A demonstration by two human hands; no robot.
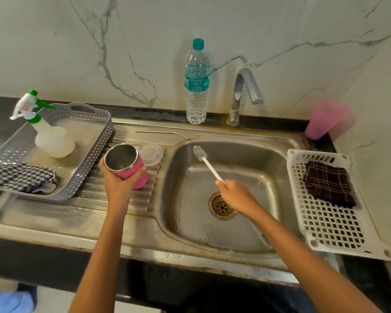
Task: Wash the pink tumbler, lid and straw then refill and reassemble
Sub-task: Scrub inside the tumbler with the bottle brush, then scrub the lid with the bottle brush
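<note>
My left hand (119, 180) grips the pink tumbler (131, 169) over the ribbed drainboard, tilted so its open steel mouth faces up and toward me. Just behind it lies the clear lid (152, 154) on the drainboard. The metal straw (161, 133) lies along the drainboard's back edge. My right hand (236, 196) holds the white handle of a bottle brush (202, 157) over the sink basin (253, 159), bristle head pointing up and left, apart from the tumbler.
A grey basket (86, 114) at left holds a spray bottle (49, 136) and a checked cloth (20, 177). A water bottle (196, 84) and tap (244, 91) stand behind the sink. A pink cup (323, 120) and a white rack (330, 222) with a dark cloth (328, 184) sit at right.
</note>
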